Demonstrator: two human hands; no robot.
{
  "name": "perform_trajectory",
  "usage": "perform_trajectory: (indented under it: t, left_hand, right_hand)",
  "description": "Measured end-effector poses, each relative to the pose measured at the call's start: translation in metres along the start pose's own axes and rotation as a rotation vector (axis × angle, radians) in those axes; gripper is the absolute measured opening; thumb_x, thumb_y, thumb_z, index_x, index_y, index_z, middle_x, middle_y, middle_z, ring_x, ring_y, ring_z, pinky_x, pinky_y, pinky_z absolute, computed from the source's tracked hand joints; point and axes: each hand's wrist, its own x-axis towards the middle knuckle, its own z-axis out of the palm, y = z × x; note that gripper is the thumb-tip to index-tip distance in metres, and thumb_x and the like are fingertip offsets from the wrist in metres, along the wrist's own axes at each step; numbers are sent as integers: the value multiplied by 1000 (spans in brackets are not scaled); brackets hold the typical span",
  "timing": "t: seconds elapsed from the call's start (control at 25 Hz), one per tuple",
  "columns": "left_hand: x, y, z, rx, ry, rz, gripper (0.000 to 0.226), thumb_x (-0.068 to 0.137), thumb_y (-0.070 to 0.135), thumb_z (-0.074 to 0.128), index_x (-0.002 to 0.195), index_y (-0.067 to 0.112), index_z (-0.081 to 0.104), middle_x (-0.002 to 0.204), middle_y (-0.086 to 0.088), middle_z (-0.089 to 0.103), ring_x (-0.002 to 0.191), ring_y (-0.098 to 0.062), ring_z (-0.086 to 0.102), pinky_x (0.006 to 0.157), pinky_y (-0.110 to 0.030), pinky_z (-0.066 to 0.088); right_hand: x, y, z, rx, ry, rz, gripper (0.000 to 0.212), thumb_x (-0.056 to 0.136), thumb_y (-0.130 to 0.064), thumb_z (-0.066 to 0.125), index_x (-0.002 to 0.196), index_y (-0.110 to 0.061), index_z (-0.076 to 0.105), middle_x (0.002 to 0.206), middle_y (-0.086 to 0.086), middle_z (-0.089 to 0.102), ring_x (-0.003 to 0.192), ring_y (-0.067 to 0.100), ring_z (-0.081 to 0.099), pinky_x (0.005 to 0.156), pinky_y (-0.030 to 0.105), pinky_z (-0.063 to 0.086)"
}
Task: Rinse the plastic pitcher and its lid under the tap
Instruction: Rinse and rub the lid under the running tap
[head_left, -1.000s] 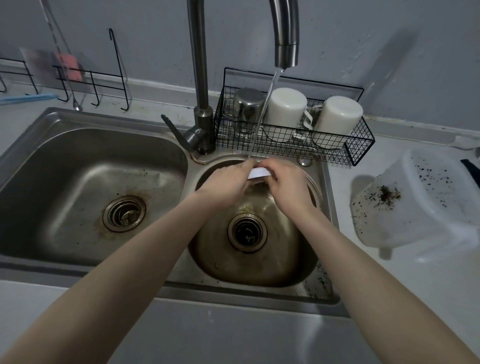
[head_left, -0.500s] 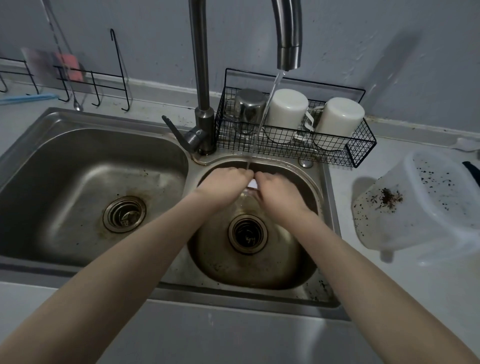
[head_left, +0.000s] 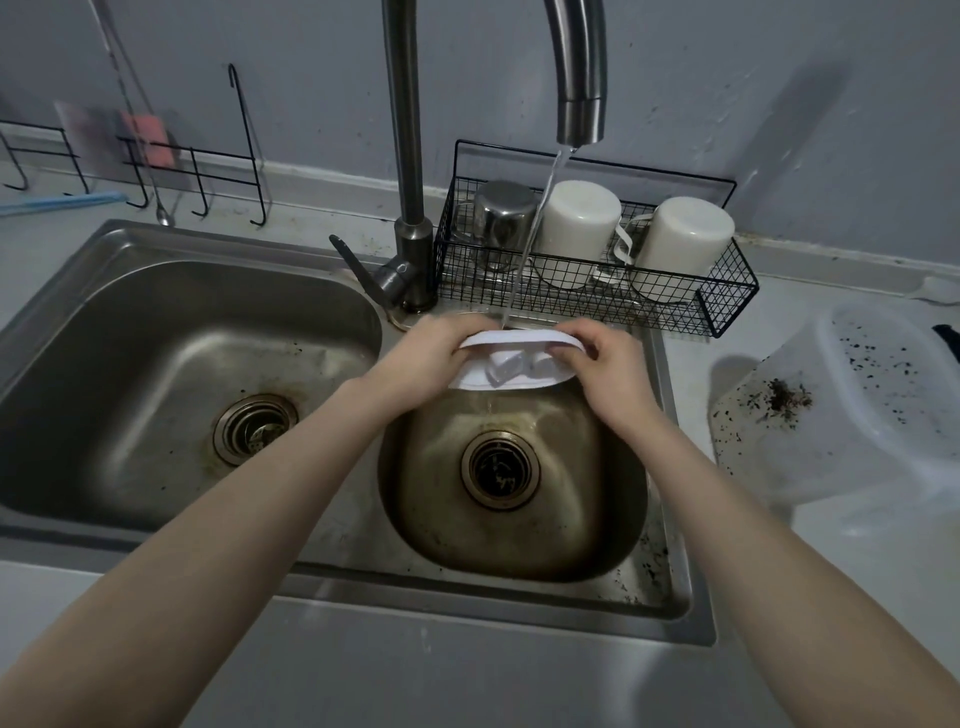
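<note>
The white lid (head_left: 511, 361) is held over the small right basin (head_left: 519, 519), its underside turned toward me. My left hand (head_left: 421, 358) grips its left end and my right hand (head_left: 605, 358) grips its right end. A thin stream from the tap (head_left: 579, 93) lands on the lid's upper edge. The clear plastic pitcher (head_left: 852, 410) lies on its side on the counter to the right, flecked inside with dark bits.
A black wire basket (head_left: 717, 306) behind the small basin holds a steel cup and two white mugs upside down. The large left basin (head_left: 171, 374) has a drain strainer. Wire hooks (head_left: 249, 156) with a spoon hang at the back left.
The lid, mostly hidden between my hands half a second ago, has been turned and spread so its white underside now shows. Both hands have moved apart to its ends.
</note>
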Motion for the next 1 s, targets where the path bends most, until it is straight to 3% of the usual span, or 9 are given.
perform_trajectory:
  t: [0.08,0.2,0.28,0.4,0.56,0.68,0.84,0.92,1.0]
  left_hand:
    - [-10,3,0,99,-13,111,30,86,4,52,113,10,62,111,-11,67,103,-25,61,79,-21,37]
    - [-30,13,6,273,4,281,34,79,8,54,111,3,64,111,-14,68,104,-28,64,89,-33,48]
    - [-42,16,14,374,55,439,32,71,-1,61,103,-2,68,102,-15,71,94,-29,69,82,-40,54]
    - [-46,17,20,418,141,543,33,70,-8,63,102,-3,68,102,-15,71,94,-29,69,83,-39,53]
    - [-50,21,25,437,121,571,36,70,-11,64,105,-2,67,105,-14,71,96,-27,68,83,-38,54]
    - [-52,22,29,408,113,475,40,74,-9,62,113,2,64,113,-11,68,104,-24,65,89,-35,53]
    - [-47,17,32,151,-38,53,53,85,2,58,135,17,45,143,-6,43,131,-21,43,108,-33,34]
    - [-35,17,34,188,-48,-61,57,88,1,53,139,17,36,150,-7,32,137,-22,31,113,-33,26]
    - [-20,23,37,337,6,-68,58,88,-2,47,141,13,30,151,-8,28,140,-27,21,114,-37,21]
  right_hand:
    - [-8,-3,-7,-81,-36,-110,20,78,-7,67,95,-15,69,84,-11,65,76,3,58,70,12,43]
    - [-30,3,-13,-373,-207,-253,35,75,-12,71,109,-16,64,105,-1,68,98,17,61,82,34,50]
    - [-48,5,-15,-506,-149,-394,35,77,-5,65,111,-10,63,110,8,67,102,25,62,78,41,54]
    - [-64,9,-20,-571,29,-590,35,74,6,54,106,-1,66,105,14,69,97,28,65,76,37,56]
    - [-73,13,-24,-533,43,-566,40,69,14,57,105,0,67,103,15,70,95,30,67,70,42,58]
    - [-75,12,-27,-525,81,-541,41,70,17,59,104,-3,68,104,13,70,98,27,66,73,40,58]
    - [-71,12,-31,-588,175,-586,43,60,21,70,95,-4,71,96,11,72,91,27,69,74,37,58]
    - [-64,8,-28,-646,206,-610,43,57,18,75,93,-5,72,93,9,73,88,26,69,71,34,58]
    - [-55,2,-21,-713,217,-625,41,57,11,78,92,-8,72,92,6,74,86,24,70,64,29,57]
